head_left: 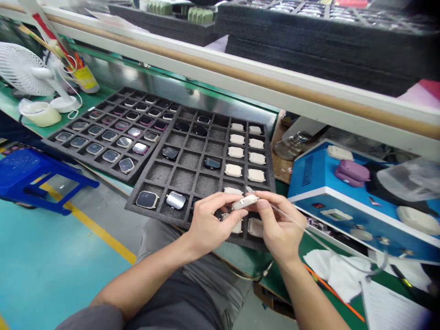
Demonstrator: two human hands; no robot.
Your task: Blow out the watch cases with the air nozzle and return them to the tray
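Note:
My left hand (213, 220) pinches a cream-coloured smartwatch case (244, 201), turned edge-on, between thumb and fingers. My right hand (282, 224) is closed at the other end of the case, with a thin clear tube (292, 219) running through its fingers. The tube's pale tip (249, 189) shows just above the case; whether it touches the case I cannot tell. Both hands hover over the near right part of a dark foam tray (156, 172), whose right columns hold several cream watch cases (233, 170). Dark-screened watches (147, 200) lie in its other compartments.
A second foam tray (137, 173) with several watches adjoins on the left. The tube leads to a blue machine (305, 192) at the right. Crumpled white tissue (347, 275) lies nearby. A shelf rail (240, 68) crosses above; a white fan (43, 73) stands far left.

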